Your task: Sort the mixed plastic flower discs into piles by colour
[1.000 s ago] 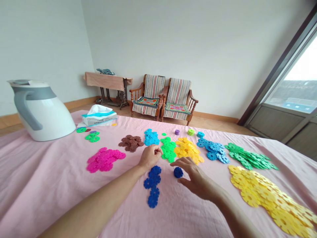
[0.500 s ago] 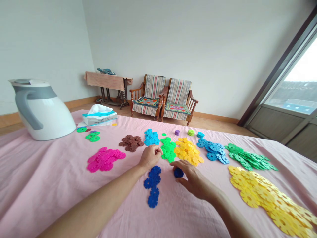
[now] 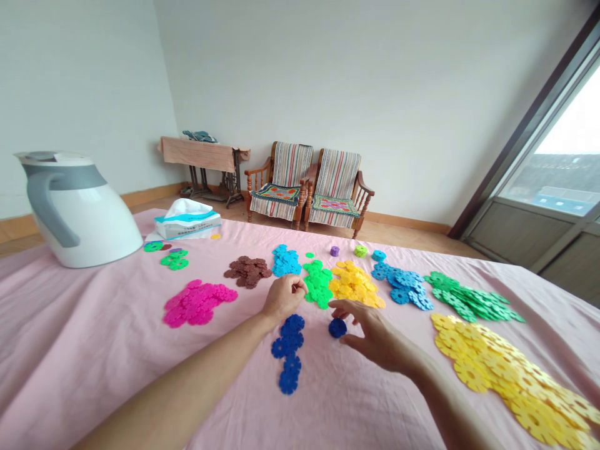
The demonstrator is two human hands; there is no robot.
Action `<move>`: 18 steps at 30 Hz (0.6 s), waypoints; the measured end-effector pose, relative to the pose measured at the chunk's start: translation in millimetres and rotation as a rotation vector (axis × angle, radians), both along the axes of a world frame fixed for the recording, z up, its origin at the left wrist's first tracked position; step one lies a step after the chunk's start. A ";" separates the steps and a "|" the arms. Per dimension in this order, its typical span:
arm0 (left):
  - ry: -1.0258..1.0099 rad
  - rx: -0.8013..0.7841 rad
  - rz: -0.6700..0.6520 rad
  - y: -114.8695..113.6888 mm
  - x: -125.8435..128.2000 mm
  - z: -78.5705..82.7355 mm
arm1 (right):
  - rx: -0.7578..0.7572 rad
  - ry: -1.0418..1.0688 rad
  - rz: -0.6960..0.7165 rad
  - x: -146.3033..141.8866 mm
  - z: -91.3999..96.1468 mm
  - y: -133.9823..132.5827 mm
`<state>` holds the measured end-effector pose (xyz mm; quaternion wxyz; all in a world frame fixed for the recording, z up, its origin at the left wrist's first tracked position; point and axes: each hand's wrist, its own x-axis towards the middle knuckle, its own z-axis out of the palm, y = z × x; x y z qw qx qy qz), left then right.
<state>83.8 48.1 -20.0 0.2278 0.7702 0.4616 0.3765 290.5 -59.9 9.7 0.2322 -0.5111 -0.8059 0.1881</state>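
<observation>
My left hand (image 3: 284, 295) is closed with its fingers curled, resting just beyond a pile of dark blue snowflake discs (image 3: 289, 350). Whatever it may hold is hidden by the fingers. To the right, my right hand (image 3: 363, 328) is open, thumb and fingers apart, beside a short stack of dark blue snowflake discs (image 3: 337, 328) standing on the pink cloth. A bright green disc pile (image 3: 318, 284) and a yellow-orange pile (image 3: 355, 286) lie just past my hands. Light blue discs (image 3: 285, 260) are behind my left hand, with brown discs (image 3: 248, 272) to its left.
Magenta discs (image 3: 199, 303) lie left; blue (image 3: 407, 287), green (image 3: 473, 295) and large yellow discs (image 3: 506, 375) spread right. Small purple (image 3: 334, 251), lime (image 3: 360, 250) and blue stacks (image 3: 379, 255) stand farther back. A white kettle (image 3: 84, 212) and tissue box (image 3: 187, 222) occupy the left.
My right hand has drawn back to the right and opened, leaving the dark blue stack in place on the cloth. My left hand has hardly moved.
</observation>
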 end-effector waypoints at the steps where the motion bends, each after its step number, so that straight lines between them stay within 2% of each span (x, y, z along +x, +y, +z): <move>1: -0.001 0.001 -0.001 0.1 0.0 -0.1 | 0.001 0.002 -0.005 0.1 -1.0 0.4; 18: -0.005 0.005 -0.007 0.1 -0.1 -0.8 | 0.072 0.013 -0.003 -8.6 -15.4 3.6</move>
